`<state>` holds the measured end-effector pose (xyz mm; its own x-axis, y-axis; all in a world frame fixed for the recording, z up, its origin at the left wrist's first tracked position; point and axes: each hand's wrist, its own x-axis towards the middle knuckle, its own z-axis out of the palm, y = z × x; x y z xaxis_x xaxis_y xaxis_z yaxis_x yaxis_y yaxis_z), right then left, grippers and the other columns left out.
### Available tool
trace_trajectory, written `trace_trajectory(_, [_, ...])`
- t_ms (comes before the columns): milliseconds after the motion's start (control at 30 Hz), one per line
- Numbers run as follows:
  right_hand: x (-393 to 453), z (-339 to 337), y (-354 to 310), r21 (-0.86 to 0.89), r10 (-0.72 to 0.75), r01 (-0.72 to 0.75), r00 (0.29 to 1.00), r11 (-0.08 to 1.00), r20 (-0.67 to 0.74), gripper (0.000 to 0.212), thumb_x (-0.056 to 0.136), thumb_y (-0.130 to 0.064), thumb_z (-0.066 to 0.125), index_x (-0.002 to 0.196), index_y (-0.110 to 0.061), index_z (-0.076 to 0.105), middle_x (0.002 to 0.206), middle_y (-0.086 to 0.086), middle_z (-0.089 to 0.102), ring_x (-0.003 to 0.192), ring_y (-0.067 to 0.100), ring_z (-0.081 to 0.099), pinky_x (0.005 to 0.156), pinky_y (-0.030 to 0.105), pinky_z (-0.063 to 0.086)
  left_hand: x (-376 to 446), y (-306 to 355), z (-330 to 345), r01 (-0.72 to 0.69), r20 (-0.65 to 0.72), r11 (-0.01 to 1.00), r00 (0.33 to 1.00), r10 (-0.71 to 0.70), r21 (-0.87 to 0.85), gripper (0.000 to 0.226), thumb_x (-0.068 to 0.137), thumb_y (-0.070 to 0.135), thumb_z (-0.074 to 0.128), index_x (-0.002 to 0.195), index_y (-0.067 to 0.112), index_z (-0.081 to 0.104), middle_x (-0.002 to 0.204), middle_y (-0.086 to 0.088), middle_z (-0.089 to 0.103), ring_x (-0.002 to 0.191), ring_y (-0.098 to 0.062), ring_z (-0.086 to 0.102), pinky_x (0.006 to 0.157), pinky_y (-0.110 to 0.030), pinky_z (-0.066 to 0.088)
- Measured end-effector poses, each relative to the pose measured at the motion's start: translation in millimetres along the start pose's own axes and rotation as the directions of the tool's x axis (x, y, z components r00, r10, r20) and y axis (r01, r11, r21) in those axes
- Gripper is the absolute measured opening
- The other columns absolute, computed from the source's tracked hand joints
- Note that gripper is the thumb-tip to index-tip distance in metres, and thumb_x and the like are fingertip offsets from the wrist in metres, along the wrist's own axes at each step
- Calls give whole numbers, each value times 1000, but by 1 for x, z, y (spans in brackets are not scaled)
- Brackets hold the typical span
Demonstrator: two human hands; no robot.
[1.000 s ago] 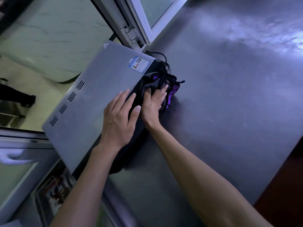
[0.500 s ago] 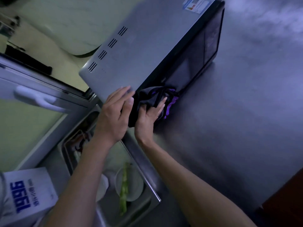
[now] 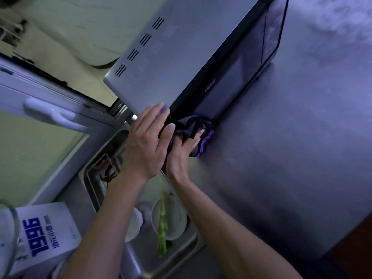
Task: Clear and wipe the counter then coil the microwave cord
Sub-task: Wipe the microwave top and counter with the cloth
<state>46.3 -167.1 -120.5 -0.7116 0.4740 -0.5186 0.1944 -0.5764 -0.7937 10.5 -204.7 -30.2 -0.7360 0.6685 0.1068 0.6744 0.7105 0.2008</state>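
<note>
Left hand (image 3: 144, 144): resting flat, fingers straight, on the silver-topped black microwave (image 3: 201, 57).
Right hand (image 3: 182, 152): pressing a crumpled black-and-purple cloth (image 3: 198, 130), fingers straight, against the microwave's base on the steel surface (image 3: 291, 158).
Progress: wiping appears to be underway; cord unseen, coiling seemingly left.

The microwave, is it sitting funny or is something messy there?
Yes. The microwave sits crooked on the metal counter, its near corner sticking out over the sink. The left hand rests on that corner, and the right hand presses a bunched purple-edged cloth against its front.
</note>
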Motion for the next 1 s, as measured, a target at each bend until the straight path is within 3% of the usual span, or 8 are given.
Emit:
trace_trajectory(133, [33, -22, -19, -25, -3, 2, 999, 1000, -44, 72, 107, -25, 35, 157, -16, -15, 164, -6, -24, 149, 6, -23, 124, 42, -8, 24, 20, 9, -30, -7, 999, 1000, 30, 19, 59, 105, 44, 27, 144, 5, 47, 152, -10, 44, 145, -24, 33, 116, -50, 30])
trace_trajectory(300, [81, -60, -58, -94, -40, 36, 999, 995, -36, 66, 108, -30, 34, 159, -13, -4, 164, -2, -26, 150, 11, -24, 124, 47, -7, 66, 52, 25, -52, 5, 997, 999, 51, 55, 59, 105, 46, 25, 147, 9, 44, 155, -9, 40, 146, -23, 30, 116, -49, 29])
trace_trajectory(433, [123, -92, -101, -242, -170, 174, 985, 955, 37, 51, 109, -30, 32, 155, -10, 24, 162, -3, -31, 149, 15, -28, 122, 49, -8, 103, 78, 37, -64, -2, 996, 998, 64, 68, 63, 105, 49, 23, 149, 7, 40, 156, -9, 38, 147, -21, 28, 118, -47, 27])
trace_trajectory(600, [172, -124, -161, -321, -227, 225, 973, 920, 31, 50, 109, -28, 31, 153, -5, 27, 162, 2, -31, 149, 20, -28, 122, 51, -7, 151, 109, 50, -69, -10, 994, 997, 70, 83, 62, 104, 49, 23, 147, 8, 44, 157, -8, 37, 148, -21, 26, 119, -45, 24])
trace_trajectory(700, [195, -139, -188, -387, -245, 242, 969, 890, 42, 51, 109, -28, 31, 155, -5, 24, 163, 4, -29, 149, 22, -30, 121, 50, -8, 177, 125, 56, -74, -13, 993, 997, 75, 88, 62, 104, 49, 23, 145, 8, 47, 156, -8, 38, 148, -22, 27, 118, -46, 25])
trace_trajectory(833, [213, -153, -219, -310, -261, 243, 965, 919, -17, 58, 108, -35, 31, 160, -24, 7, 165, 0, -25, 151, 21, -25, 121, 52, -9, 197, 139, 61, -62, -46, 993, 997, 67, 99, 58, 104, 46, 28, 141, 8, 52, 154, -10, 42, 146, -26, 31, 115, -50, 29])
trace_trajectory(1000, [212, -169, -214, -220, -327, 320, 945, 921, 5, 67, 106, -37, 41, 160, -27, 2, 166, -1, -20, 152, 14, -19, 125, 43, -5, 198, 152, 67, -30, -102, 998, 994, 35, 50, 55, 104, 44, 30, 141, 10, 52, 152, -8, 44, 145, -23, 33, 115, -49, 30])
